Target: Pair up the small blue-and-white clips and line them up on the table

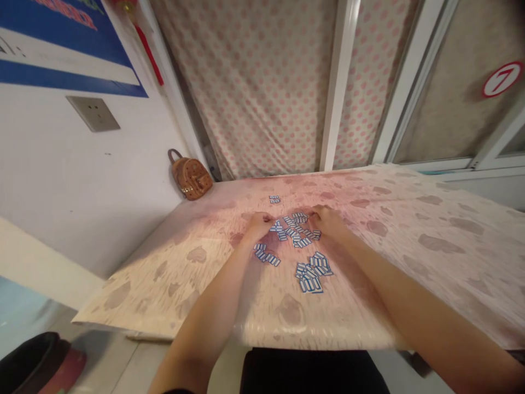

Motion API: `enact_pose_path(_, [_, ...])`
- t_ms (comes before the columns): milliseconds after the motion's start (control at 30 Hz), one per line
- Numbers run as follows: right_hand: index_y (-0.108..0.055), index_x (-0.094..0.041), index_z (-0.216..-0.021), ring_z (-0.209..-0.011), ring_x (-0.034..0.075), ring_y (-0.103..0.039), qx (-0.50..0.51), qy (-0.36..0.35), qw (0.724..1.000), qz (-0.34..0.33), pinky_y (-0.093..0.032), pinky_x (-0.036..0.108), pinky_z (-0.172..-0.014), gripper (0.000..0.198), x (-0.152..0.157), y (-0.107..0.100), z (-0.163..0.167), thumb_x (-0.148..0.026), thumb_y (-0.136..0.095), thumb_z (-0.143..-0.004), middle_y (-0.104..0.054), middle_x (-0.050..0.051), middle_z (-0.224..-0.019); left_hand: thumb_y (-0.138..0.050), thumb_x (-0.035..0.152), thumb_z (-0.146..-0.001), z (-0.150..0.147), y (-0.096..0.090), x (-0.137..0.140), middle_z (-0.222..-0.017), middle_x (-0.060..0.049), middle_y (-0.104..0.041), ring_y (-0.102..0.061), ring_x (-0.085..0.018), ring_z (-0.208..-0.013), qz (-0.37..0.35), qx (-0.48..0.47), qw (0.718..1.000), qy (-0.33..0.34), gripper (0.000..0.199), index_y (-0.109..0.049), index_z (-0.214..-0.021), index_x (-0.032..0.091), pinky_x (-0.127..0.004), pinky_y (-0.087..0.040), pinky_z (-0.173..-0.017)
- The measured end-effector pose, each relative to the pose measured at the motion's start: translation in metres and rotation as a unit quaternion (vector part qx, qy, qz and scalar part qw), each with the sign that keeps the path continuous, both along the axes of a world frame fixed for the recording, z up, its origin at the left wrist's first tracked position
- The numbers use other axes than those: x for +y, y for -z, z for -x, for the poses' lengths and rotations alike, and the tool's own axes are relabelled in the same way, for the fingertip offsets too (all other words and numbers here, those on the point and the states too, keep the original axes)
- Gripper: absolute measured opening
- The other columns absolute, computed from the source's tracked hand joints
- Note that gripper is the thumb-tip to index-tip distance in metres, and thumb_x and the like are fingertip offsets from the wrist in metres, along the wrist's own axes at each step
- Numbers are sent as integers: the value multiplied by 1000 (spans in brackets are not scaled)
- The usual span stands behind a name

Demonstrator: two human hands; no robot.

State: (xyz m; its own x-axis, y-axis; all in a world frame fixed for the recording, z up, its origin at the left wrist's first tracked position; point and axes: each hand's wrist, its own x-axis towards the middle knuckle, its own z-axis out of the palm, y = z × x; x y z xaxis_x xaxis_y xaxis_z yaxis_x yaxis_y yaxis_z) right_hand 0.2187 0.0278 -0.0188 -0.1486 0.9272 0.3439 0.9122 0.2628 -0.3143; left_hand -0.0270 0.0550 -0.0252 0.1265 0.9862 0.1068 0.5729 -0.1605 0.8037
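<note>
Small blue-and-white tiles (293,232) lie in a loose group on the table, some overlapping. My left hand (258,224) is at the left edge of this group, its fingers curled and closed by the nearest tiles. On the opposite side, my right hand (327,219) has its thumb and fingers drawn together beside the group's upper right. Whatever either hand pinches is too small to make out. Closer to me lie a heap of tiles (312,272) and a short bent row of tiles (266,255). A small block of tiles (274,199) sits beyond both hands.
A patterned tablecloth (197,279) covers the table, whose near edge is in front of me. A brown backpack-shaped bag (192,176) stands at the far left corner against the wall. Behind the table hangs a dotted curtain (262,87). A bin (41,364) is on the floor at left.
</note>
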Motion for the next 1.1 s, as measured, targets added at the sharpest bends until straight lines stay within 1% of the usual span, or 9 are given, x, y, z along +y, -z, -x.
enact_pose_path(67, [-71, -17, -106, -107, 19, -63, 10, -39, 999, -7, -44, 26, -94, 33, -1, 1, 4, -7, -45, -88, -72, 9, -111, -66, 11, -80, -1, 0, -3, -93, -8, -77, -72, -18, -86, -1, -4, 1000, 0, 14, -76, -90, 14, -25, -54, -79])
enact_pose_path(167, [-68, -15, -102, -105, 19, -61, 1, -84, 996, -6, -43, 27, -96, 23, 1, 6, 15, -10, -52, -87, -68, 11, -111, -66, 13, -81, -4, -2, -10, -96, -7, -77, -71, -18, -89, -18, 37, 999, -13, 18, -76, -95, 16, -27, -53, -81])
enact_pose_path(300, [-66, -14, -101, -102, 20, -61, -21, -59, 998, 9, -44, 28, -92, 17, 8, 12, 22, -14, -59, -85, -66, 13, -110, -64, 15, -82, -10, -9, -19, -99, -6, -76, -70, -18, -93, -32, 73, 997, -26, 20, -76, -97, 19, -26, -52, -82])
enact_pose_path(433, [-66, -16, -100, -92, 18, -62, -23, -40, 998, 34, -44, 25, -85, 18, 11, 13, 20, -14, -59, -84, -68, 9, -100, -64, 16, -82, -16, -17, -28, -98, -7, -76, -70, -19, -91, -24, 69, 997, -19, 17, -76, -94, 18, -26, -52, -81])
enact_pose_path(633, [-66, -14, -103, -101, 22, -61, -31, -21, 999, 30, -43, 29, -88, 20, 10, 13, 17, -20, -63, -84, -67, 13, -107, -62, 12, -82, -22, -28, -39, -98, -6, -77, -70, -19, -92, -22, 50, 998, -11, 20, -77, -93, 17, -26, -51, -81])
enact_pose_path(800, [-67, -13, -105, -95, 21, -63, -21, -22, 998, 47, -45, 29, -84, 23, 7, 9, 21, -17, -61, -83, -69, 14, -106, -64, 15, -82, -24, -29, -39, -98, -7, -77, -70, -19, -92, -28, 58, 998, -20, 19, -77, -96, 17, -26, -51, -81])
enact_pose_path(967, [-69, -16, -103, -90, 19, -66, 25, -13, 999, 41, -46, 26, -79, 23, 2, 7, 20, -13, -57, -83, -72, 10, -101, -67, 18, -82, -26, -27, -37, -100, -6, -77, -69, -20, -92, -24, 65, 997, -17, 17, -77, -96, 17, -27, -50, -81])
enact_pose_path(1033, [-69, -19, -100, -88, 19, -68, 79, -2, 996, 34, -47, 26, -75, 22, 1, 6, 16, -15, -53, -85, -74, 8, -96, -69, 20, -81, -27, -24, -36, -98, -7, -76, -69, -20, -90, -32, 64, 997, -13, 17, -77, -96, 17, -27, -50, -79])
enact_pose_path(1100, [-67, -20, -96, -83, 19, -69, 177, 3, 984, 36, -50, 27, -71, 19, 1, 4, 14, -17, -51, -86, -75, 7, -91, -68, 23, -84, -29, -21, -34, -98, -7, -76, -69, -20, -89, -45, 51, 998, -12, 17, -76, -96, 17, -26, -50, -79])
